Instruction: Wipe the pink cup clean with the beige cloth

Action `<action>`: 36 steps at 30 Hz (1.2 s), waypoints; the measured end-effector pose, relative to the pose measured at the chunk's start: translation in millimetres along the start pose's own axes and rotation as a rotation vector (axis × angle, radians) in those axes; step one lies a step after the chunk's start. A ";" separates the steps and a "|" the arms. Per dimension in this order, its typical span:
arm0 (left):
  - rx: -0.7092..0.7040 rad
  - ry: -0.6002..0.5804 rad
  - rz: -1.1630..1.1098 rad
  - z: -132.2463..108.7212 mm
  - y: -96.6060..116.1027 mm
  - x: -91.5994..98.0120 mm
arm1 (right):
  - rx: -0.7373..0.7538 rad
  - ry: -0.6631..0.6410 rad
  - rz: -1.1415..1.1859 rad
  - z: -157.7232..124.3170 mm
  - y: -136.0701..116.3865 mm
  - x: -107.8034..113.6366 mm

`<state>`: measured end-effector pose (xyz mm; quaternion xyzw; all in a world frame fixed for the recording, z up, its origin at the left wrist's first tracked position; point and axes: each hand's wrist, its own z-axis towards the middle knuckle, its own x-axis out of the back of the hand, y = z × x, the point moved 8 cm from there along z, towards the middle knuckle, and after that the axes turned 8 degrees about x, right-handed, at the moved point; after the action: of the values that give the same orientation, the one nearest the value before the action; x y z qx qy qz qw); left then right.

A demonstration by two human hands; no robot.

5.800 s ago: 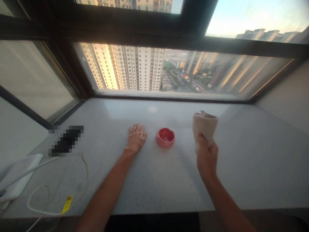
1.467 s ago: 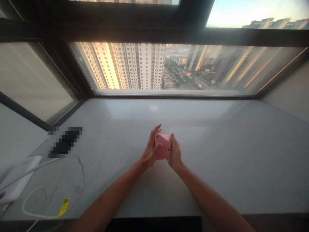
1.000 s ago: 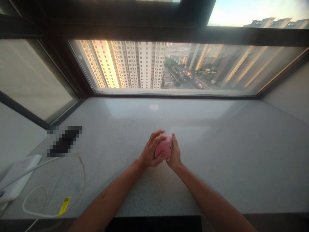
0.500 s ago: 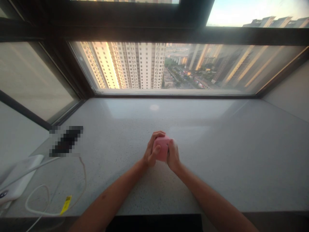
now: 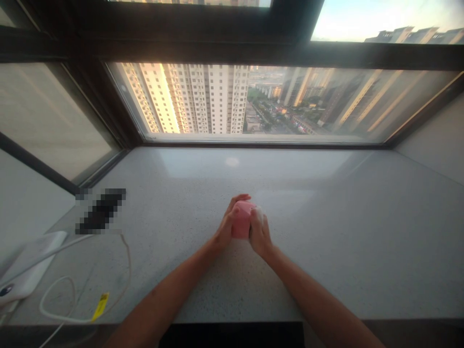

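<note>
A small pink box-like object point(image 5: 241, 224) with rounded corners is held between both hands, over the middle of the pale sill. My left hand point(image 5: 228, 222) wraps its left side, with the thumb on the near face and the fingers over the far edge. On the other side, my right hand point(image 5: 259, 231) is closed against the object's right face. White, tissue-like material point(image 5: 259, 211) shows at the right fingers, pressed at the pink object's upper right; its exact kind is too small to make out.
The speckled sill point(image 5: 344, 232) runs to a dark-framed window point(image 5: 232, 142). At left lie a pixelated dark item point(image 5: 101, 210), a white device point(image 5: 36, 263) and a looped white cable point(image 5: 65, 319) with a yellow tag point(image 5: 100, 306).
The pink object has turned slightly in my hands. My left thumb has moved up toward its top edge, and my right fingers have shifted a little on the right side.
</note>
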<state>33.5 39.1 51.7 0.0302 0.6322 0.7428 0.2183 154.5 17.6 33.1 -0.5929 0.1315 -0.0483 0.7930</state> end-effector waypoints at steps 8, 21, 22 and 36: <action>-0.540 -0.179 0.617 -14.7 30.0 -13.2 | -0.417 0.023 0.442 9.8 10.0 -17.1; -0.742 -0.189 0.824 -17.9 30.5 -9.7 | -0.484 -0.069 0.500 8.5 7.1 -21.5; -0.740 -0.184 0.821 -18.1 30.2 -9.9 | -0.461 -0.057 0.482 9.1 6.3 -20.2; -0.380 -0.095 0.378 -11.4 19.6 -5.2 | -0.126 0.082 0.227 4.9 11.2 -2.1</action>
<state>28.9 24.6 69.4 0.1409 0.4535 0.8735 0.1071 153.0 25.9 24.0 -0.6204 0.2326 0.0258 0.7485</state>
